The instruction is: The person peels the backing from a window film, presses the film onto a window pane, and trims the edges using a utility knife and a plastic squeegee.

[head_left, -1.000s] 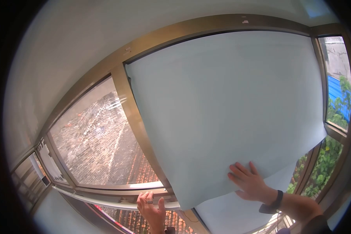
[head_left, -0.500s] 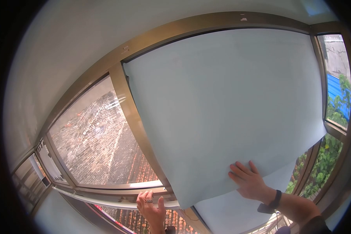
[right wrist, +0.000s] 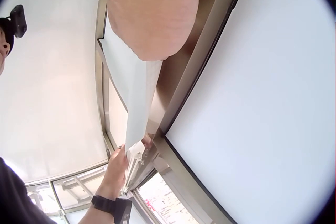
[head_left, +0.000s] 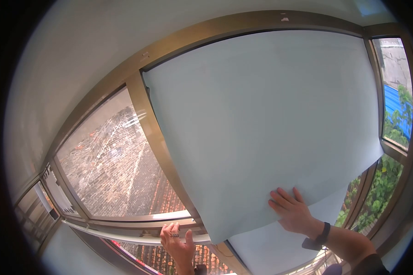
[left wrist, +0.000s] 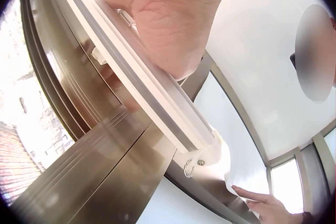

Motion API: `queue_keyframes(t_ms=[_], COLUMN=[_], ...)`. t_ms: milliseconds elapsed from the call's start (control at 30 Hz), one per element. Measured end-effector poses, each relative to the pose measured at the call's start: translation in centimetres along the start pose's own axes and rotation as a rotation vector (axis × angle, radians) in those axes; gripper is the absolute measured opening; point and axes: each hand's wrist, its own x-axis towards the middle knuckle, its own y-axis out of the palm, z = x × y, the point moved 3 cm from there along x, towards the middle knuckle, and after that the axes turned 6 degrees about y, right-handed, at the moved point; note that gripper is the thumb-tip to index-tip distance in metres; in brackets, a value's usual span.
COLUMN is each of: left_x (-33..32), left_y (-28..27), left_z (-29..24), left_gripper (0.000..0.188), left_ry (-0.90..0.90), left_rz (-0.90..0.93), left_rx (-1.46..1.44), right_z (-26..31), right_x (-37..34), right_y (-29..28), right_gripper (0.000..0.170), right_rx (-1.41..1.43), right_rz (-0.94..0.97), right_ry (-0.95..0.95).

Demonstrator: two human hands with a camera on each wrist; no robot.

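A large pale blue-grey sheet [head_left: 266, 123] hangs over the big window pane, its loose lower edge slanting up to the right. My right hand [head_left: 291, 213] lies with straight fingers against this sheet near that edge. Lower left, my left hand [head_left: 178, 245] has its fingers curled over a white curtain rail [head_left: 147, 239]. The left wrist view shows the rail [left wrist: 131, 85] running under the hand to an end cap with a small metal ring [left wrist: 189, 169]. Seen from the right wrist, the sheet's edge [right wrist: 139, 100] stands out from the frame, and the left hand [right wrist: 116, 166] is near its far end.
A bronze metal frame [head_left: 147, 123] surrounds the sheet. Left of it, a bare pane [head_left: 114, 160] shows a tiled roof. Below the sheet's edge is another pale panel [head_left: 284, 250]. Green leaves [head_left: 385, 192] show outside at the right, and a white ceiling [head_left: 101, 50] curves overhead.
The head view has shifted slightly, so the window frame sits a little higher. Both hands keep nearly the same places on the sheet and the rail.
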Motion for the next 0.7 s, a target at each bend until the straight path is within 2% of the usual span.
queue_keyframes(t_ms=[200, 433, 533, 600, 633, 700], left_x=[-0.1, 0.0, 0.0, 0.1, 0.1, 0.2], left_y=[0.1, 0.1, 0.1, 0.1, 0.0, -0.1], left_z=[0.1, 0.2, 0.0, 0.0, -0.1, -0.2], left_gripper=[0.051, 0.051, 0.050, 0.050, 0.049, 0.049], left_ry=[-0.014, -0.020, -0.042, -0.045, -0.049, -0.052], left_rz=[0.005, 0.029, 0.040, 0.027, 0.029, 0.039], left_rx=[-0.021, -0.015, -0.022, -0.019, -0.023, -0.018], right_z=[0.2, 1.5, 0.9, 0.2, 0.3, 0.9], right_x=[-0.1, 0.4, 1.1, 2.9, 4.6, 8.2], right_y=[-0.2, -3.9, -5.7, -7.3, -8.4, -10.7], right_gripper=[0.063, 0.061, 0.050, 0.039, 0.031, 0.025], right_rx=[0.027, 0.044, 0.083, 0.311, 0.448, 0.634], right_rz=[-0.006, 0.059, -0.004, 0.088, 0.075, 0.296], right_ry=[0.008, 0.019, -0.016, 0.048, 0.055, 0.107])
